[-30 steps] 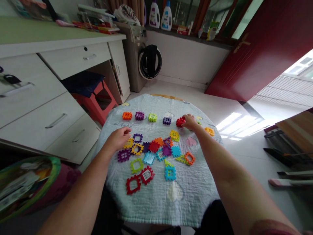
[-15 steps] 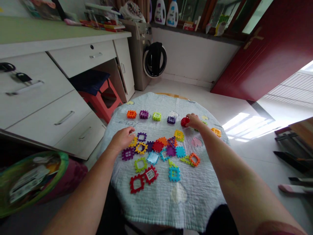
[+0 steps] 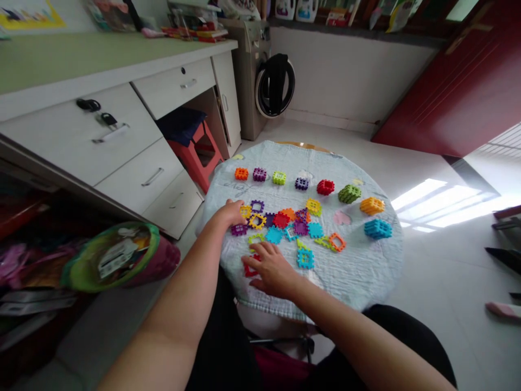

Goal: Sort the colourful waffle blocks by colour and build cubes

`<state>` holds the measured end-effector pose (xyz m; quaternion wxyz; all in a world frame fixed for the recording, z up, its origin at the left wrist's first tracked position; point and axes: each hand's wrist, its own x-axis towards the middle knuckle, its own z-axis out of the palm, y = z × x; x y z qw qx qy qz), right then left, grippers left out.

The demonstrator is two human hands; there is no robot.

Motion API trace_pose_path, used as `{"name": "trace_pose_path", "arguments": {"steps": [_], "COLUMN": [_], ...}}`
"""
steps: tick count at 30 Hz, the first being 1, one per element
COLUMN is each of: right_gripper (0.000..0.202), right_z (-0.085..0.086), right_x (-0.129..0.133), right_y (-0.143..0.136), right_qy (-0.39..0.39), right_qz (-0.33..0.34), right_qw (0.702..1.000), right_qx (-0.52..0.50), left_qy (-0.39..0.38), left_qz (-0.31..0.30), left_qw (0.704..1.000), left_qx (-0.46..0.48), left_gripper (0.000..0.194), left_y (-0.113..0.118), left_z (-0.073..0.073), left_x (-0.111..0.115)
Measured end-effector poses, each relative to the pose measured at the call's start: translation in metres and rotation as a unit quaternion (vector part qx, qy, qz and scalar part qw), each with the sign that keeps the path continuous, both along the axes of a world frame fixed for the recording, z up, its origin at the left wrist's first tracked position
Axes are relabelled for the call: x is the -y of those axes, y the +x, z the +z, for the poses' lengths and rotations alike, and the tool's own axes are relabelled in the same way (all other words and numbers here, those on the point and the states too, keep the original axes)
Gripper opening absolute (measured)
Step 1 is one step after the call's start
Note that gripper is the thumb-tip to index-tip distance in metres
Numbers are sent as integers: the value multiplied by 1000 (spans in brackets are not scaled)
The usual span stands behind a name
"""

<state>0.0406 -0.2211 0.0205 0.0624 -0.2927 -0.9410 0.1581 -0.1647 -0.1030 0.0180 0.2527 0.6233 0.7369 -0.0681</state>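
Observation:
My left hand point(image 3: 232, 213) rests at the left side of the loose pile, fingers loosely bent and partly hidden, against a yellow window tile point(image 3: 245, 211). A purple window tile point(image 3: 239, 229) lies just below it. My right hand point(image 3: 273, 270) is spread flat over the near left of the cloth, its fingers across a red frame tile point(image 3: 251, 267) that it partly covers. A lime frame tile point(image 3: 256, 239) shows just beyond those fingertips. To the right lies a blue window tile point(image 3: 305, 258). Nothing is seen lifted in either hand.
Sorted stacks, including a red stack point(image 3: 325, 187), a green stack point(image 3: 349, 193) and a blue stack point(image 3: 377, 228), curve along the table's far and right side. A cloth point(image 3: 342, 282) covers the round table. A waste bin point(image 3: 157, 255) and drawers point(image 3: 122, 146) stand left.
My right hand has left the red stack at the far side and come near and left, over the red tiles. My left hand has shifted slightly against the yellow tile. The view has turned left and down.

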Motion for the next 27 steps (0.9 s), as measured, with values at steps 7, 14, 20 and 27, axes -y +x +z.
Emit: {"name": "trace_pose_path", "arguments": {"steps": [7,14,20,27], "right_gripper": [22,23,32,30], "right_z": [-26,-22,-6,-6], "right_x": [4,-19,-34,-17], "right_y": [-1,54,108,99], "right_qy": [43,64,15,-28], "right_qz": [-58,-124,-227,-222], "right_qw": [997,990,971,975], "right_qx": [8,37,79,11], "left_qy": [17,7,54,143], "left_qz": [7,-5,-82,-76], "left_qw": [998,973,984,987], "left_qx": [54,231,149,-24], "left_gripper": [73,58,44,52], "left_y": [14,36,39,42], "left_z": [-8,-12,-6,-10], "left_x": [0,-4,-4,-5]}}
